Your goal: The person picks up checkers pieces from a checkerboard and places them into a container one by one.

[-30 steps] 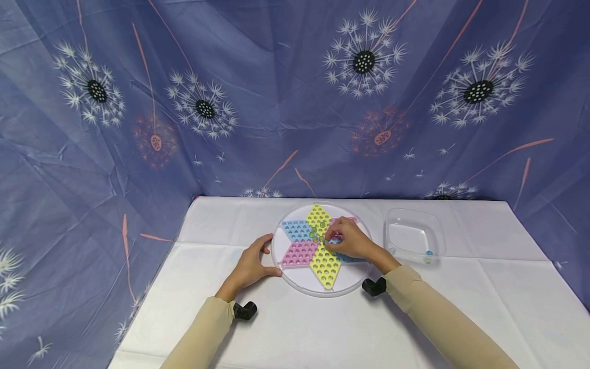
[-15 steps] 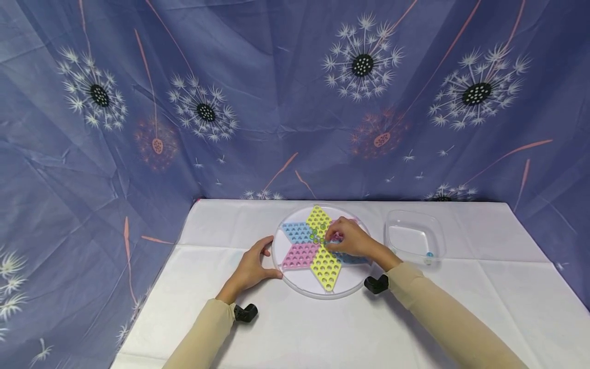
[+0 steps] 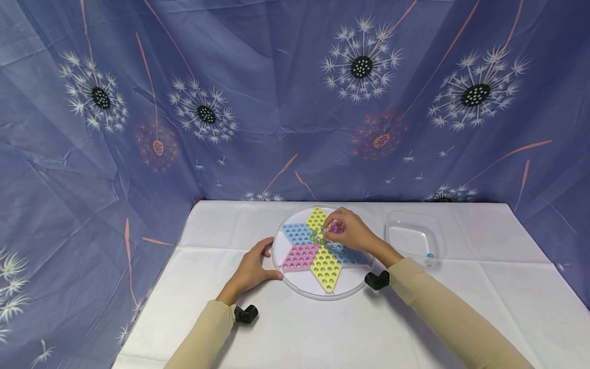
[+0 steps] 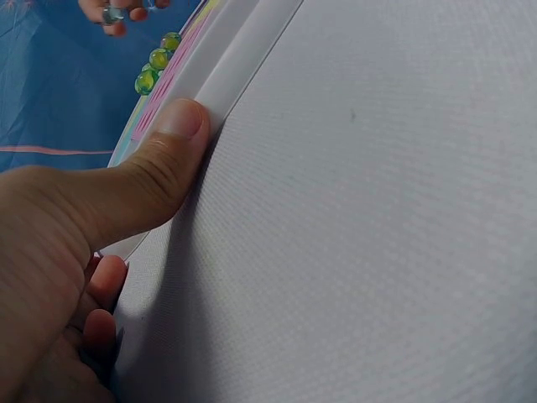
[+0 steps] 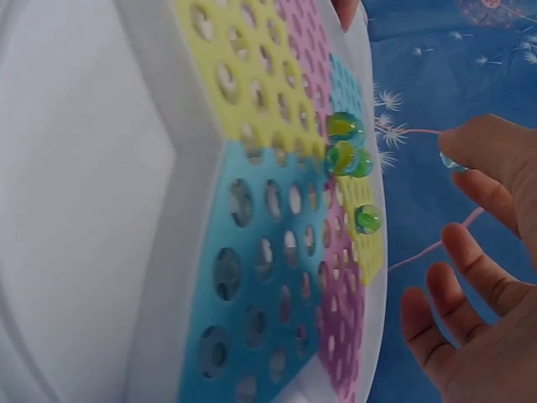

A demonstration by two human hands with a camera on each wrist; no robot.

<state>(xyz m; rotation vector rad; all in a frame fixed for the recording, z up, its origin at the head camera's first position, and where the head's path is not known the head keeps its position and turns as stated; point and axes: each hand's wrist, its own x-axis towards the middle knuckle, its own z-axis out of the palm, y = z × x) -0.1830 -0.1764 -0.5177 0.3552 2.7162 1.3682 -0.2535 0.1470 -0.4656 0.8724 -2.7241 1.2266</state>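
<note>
A round Chinese checkers board (image 3: pixel 301 280) with a yellow, pink and blue star lies on the table. My left hand (image 3: pixel 251 262) rests at its left edge. In the left wrist view the thumb (image 4: pixel 159 164) lies against the white rim, with the other fingertips lower down. My right hand (image 3: pixel 354 233) is over the star's right side. Its thumb and index finger pinch a clear bluish marble (image 5: pixel 451 162), partly covered by the fingers; its other fingers are spread loosely in the right wrist view. Several green-yellow marbles (image 5: pixel 342 158) sit in holes near the star's middle.
A clear plastic container (image 3: pixel 392 228) stands right of the board, with a blue marble (image 3: pixel 429 255) and a paler one at its near right corner. A white cloth (image 3: pixel 295 333) covers the table. Behind hangs a blue dandelion-print curtain (image 3: pixel 276 102).
My right hand has lifted a little and moved slightly toward the back, with the marble between its fingertips. The left hand stays at the board's edge. The head view has shifted slightly.
</note>
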